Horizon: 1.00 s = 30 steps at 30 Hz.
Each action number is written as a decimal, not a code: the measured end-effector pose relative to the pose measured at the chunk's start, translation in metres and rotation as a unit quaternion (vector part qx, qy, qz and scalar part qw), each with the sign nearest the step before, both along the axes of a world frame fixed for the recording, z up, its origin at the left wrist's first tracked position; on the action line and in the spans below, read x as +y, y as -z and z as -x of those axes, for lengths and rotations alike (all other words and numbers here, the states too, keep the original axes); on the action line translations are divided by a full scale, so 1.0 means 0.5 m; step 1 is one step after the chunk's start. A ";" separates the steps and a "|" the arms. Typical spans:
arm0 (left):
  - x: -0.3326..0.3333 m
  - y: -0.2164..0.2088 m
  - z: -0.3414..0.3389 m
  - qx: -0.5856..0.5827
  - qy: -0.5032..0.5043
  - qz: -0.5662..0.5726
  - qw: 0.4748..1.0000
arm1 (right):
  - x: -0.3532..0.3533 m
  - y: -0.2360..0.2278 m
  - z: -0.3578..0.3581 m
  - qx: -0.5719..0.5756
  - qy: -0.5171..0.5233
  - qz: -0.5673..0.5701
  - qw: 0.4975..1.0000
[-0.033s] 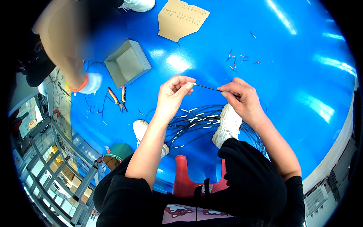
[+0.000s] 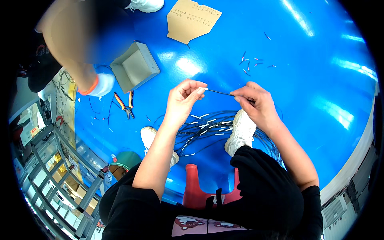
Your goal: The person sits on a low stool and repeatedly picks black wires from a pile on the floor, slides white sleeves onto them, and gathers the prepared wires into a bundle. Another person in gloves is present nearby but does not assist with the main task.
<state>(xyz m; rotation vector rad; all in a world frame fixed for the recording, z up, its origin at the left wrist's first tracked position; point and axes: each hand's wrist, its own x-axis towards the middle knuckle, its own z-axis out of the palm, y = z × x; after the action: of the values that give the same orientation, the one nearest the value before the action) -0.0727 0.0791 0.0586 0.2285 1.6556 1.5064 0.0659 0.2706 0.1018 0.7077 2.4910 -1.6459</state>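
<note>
Pinching left hand (image 2: 182,101): thumb and fingertips closed on a small white piece (image 2: 204,88) at the near end of the black cable; too small to tell whether it is a tag or a tube.
Right hand (image 2: 259,105): thumb and fingers clamped on the black cable (image 2: 220,92) farther along, apart from the left, probably to keep the short span straight and steady.
Cable position: raised above the blue floor (image 2: 304,84), in front of the body, likely for a close view; its run beyond the right hand cannot be followed.
Cable bundle (image 2: 198,130): lying between and beside the white shoes (image 2: 242,134), white bands on many strands, seemingly kept within easy reach.
Pliers (image 2: 129,112): on the floor to the left, untouched, near the open box (image 2: 138,66).
Red stool (image 2: 193,186): under the person, a low seat that presumably suits floor-level handling.
Co-worker's gloved hand (image 2: 103,85): beside the box, well apart from the cable.
</note>
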 end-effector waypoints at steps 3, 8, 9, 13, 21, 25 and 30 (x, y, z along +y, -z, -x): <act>-0.005 0.001 0.004 0.007 0.050 0.029 0.998 | 0.001 0.001 -0.003 0.009 0.002 -0.003 1.000; 0.000 0.001 -0.013 -0.057 0.051 0.004 0.997 | 0.000 0.006 -0.006 0.001 0.005 -0.002 1.000; 0.001 0.002 -0.016 -0.065 0.043 -0.006 0.997 | -0.002 0.007 -0.007 0.004 0.006 0.001 1.000; 0.000 0.012 -0.021 -0.113 -0.039 -0.011 0.993 | -0.001 0.008 -0.010 0.007 0.008 0.001 1.000; 0.002 0.010 -0.022 -0.153 -0.054 -0.040 0.986 | -0.002 0.010 -0.011 0.003 0.002 0.001 1.000; 0.008 -0.001 -0.021 -0.071 -0.011 -0.020 0.997 | -0.004 0.005 -0.012 -0.001 0.003 -0.022 1.000; 0.015 -0.003 -0.028 -0.094 0.007 -0.027 0.995 | -0.008 0.010 -0.014 -0.014 -0.003 0.017 1.000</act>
<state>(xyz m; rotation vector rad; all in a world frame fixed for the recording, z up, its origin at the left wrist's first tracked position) -0.0586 0.0866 0.0602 0.1222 1.4619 1.5162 0.0726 0.2664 0.0970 0.7139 2.4383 -1.6606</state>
